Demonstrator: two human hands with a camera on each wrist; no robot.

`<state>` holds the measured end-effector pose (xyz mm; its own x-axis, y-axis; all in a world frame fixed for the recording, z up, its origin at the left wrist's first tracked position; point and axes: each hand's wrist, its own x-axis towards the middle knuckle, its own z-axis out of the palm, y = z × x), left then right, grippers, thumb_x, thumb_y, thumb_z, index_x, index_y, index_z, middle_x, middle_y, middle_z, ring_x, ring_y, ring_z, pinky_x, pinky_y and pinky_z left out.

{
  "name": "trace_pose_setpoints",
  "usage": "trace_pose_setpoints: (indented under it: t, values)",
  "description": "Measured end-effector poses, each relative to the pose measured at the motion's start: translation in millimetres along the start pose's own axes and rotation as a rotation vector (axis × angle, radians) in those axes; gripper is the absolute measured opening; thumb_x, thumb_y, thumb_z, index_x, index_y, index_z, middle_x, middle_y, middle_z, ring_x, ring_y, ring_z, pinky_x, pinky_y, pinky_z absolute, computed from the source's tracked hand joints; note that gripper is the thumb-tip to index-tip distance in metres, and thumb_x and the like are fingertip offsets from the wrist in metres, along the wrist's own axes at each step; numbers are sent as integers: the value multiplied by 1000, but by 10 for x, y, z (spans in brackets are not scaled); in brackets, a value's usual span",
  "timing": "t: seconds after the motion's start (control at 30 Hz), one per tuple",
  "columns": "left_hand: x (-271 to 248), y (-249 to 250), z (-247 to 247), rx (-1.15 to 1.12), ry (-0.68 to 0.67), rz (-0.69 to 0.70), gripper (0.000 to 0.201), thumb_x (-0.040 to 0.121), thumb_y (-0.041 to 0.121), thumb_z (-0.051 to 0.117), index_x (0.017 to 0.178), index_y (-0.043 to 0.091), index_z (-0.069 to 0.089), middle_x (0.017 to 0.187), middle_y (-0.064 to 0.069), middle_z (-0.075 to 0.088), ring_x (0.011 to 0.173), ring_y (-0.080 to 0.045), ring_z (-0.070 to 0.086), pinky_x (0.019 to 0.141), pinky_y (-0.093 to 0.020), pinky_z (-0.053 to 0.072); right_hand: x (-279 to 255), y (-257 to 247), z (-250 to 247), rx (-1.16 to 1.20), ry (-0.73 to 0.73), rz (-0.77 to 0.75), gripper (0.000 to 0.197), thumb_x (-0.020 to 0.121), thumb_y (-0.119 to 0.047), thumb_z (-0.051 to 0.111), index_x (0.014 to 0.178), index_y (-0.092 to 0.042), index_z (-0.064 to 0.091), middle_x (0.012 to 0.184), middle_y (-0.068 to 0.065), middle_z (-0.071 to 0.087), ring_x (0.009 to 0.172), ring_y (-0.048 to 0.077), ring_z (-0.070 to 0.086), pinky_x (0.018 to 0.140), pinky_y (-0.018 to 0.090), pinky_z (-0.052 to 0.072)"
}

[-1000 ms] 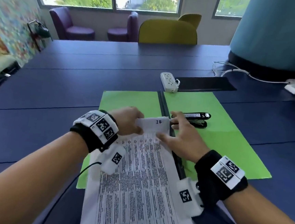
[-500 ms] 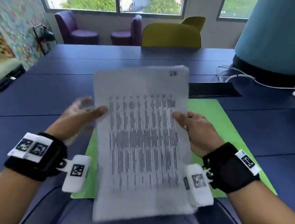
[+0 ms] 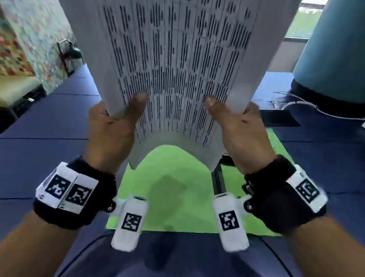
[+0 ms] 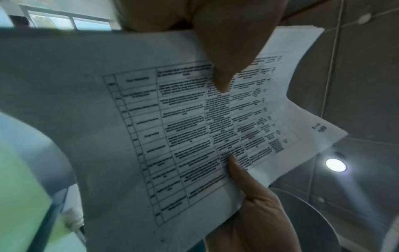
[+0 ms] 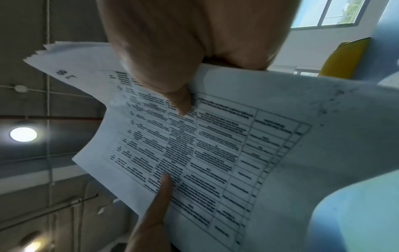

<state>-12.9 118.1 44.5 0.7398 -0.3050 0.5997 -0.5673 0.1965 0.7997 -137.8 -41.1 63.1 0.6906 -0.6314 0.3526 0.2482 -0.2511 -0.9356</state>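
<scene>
A thin stack of white printed sheets (image 3: 180,49) with a table of text stands upright in front of my face, its lower edge bowed above the green mat (image 3: 172,192). My left hand (image 3: 122,111) pinches the lower left edge, thumb on the front. The lower right edge is pinched the same way by my right hand (image 3: 228,113). The left wrist view shows the sheets (image 4: 172,136) from below with both thumbs on the page. In the right wrist view the sheets (image 5: 226,153) carry the number 18 in a corner. The fingers behind the paper are hidden.
The green mat lies on a dark blue table (image 3: 33,147). White cables (image 3: 301,104) and a black panel (image 3: 280,120) lie at the back right, beside a big teal column (image 3: 350,53). A bench (image 3: 4,92) stands at the left wall.
The sheets went from lying flat on the mat to upright and close to my face. Both hands slid down to the lower side edges and rose with them.
</scene>
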Motion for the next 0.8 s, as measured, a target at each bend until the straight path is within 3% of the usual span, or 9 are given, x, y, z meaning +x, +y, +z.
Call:
trace_pose_setpoints:
  t: [0.13,0.23,0.3,0.47,0.53,0.6,0.63,0.67,0.8]
  values:
    - [-420,-556,-96,-24,-92,-414,13,85,44,73,88,31,74,86,22,74,84,3,67,93,-32,53,-334,476,0,-251,-197,169,16,98,-25,60,89,-15,69,87,15,74,81,36,67,70,51,55]
    - [-511,-755,-140,15,-205,-557,23,85,46,73,82,24,72,89,3,69,84,-15,60,84,-35,49,-377,573,-42,-323,-263,247,28,99,-25,58,72,-29,56,55,-16,57,49,2,48,55,16,40]
    - [-431,-695,-204,6,-223,-579,12,93,24,70,85,18,74,87,3,72,82,-12,63,78,-25,51,-305,508,-89,-261,-196,236,26,97,-28,62,72,-19,62,60,-5,53,54,10,46,54,19,39]
    - [-586,-706,-351,161,-427,-755,20,97,26,65,93,8,73,75,5,76,59,-3,66,64,-17,53,-412,635,-139,-349,-262,445,25,99,-30,57,80,-13,60,68,7,50,57,17,48,52,28,37]
    - [-790,-784,-368,165,-489,-797,28,93,35,70,95,8,75,81,-1,78,71,-11,73,79,-28,59,-550,752,-167,-388,-333,568,29,101,-31,53,106,-4,65,78,17,61,67,25,61,58,28,49]
    - [-939,-782,-307,126,-493,-853,35,87,38,74,102,7,76,101,-18,77,82,-25,69,84,-36,53,-606,793,-225,-371,-336,582,28,102,-32,50,103,-9,65,82,17,66,67,20,64,55,20,37]
    - [-981,-761,-278,104,-483,-859,32,91,33,72,105,5,75,103,-21,76,78,-23,66,77,-32,51,-600,786,-263,-376,-311,576,26,102,-33,49,105,-11,64,98,21,69,79,22,67,83,22,48]
    - [-1013,-730,-247,80,-483,-872,29,93,28,70,108,3,73,103,-19,76,76,-22,67,74,-31,52,-579,783,-306,-373,-291,590,29,103,-33,48,113,-10,63,118,23,66,96,24,65,88,34,54]
    - [-1038,-602,-163,20,-526,-906,32,88,32,72,105,5,75,112,-21,74,96,-34,67,89,-47,51,-523,732,-412,-333,-284,701,44,102,-28,49,138,-2,45,143,24,49,135,43,42,114,49,34]
